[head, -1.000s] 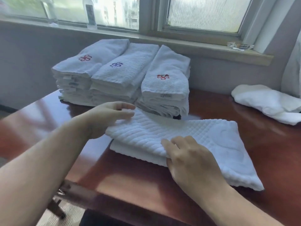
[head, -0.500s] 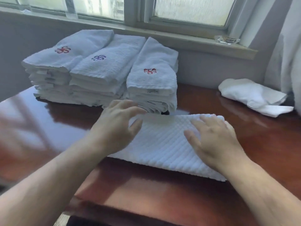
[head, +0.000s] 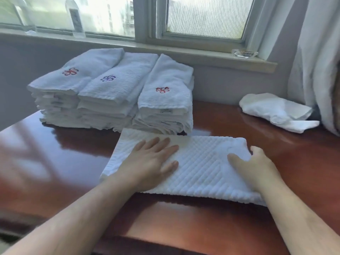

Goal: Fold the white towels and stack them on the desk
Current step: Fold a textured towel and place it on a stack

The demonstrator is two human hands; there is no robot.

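While the left hand point(head: 149, 164) lies flat with its fingers straight and spread on the left half of a folded white towel point(head: 200, 162), the right hand point(head: 252, 168) rests at the towel's right end, thumb on top and fingers bent over the edge; whether those fingers pinch the cloth or only press it cannot be told. This towel has a ribbed, diamond-like weave and lies long side across on the glossy red-brown desk point(head: 184, 218), just in front of the finished piles.

Behind it stand three stacks of folded white towels side by side, touching one another. The left stack point(head: 73, 83) carries a red flower mark on its top towel, the middle stack point(head: 117, 85) a blue-purple one, and the right stack point(head: 169, 89) a red-and-white one, with a small label showing on a fold below. The right stack's front edge sits just beside the far edge of the ribbed towel.

At the far right of the desk, well apart from the stacks, lies a loose bundle of white cloth point(head: 274, 109), next to a pale curtain point(head: 316, 61). On the window sill point(head: 202, 54) above are a clear bottle point(head: 75, 17) at the left and a small glass dish point(head: 244, 53) at the right.
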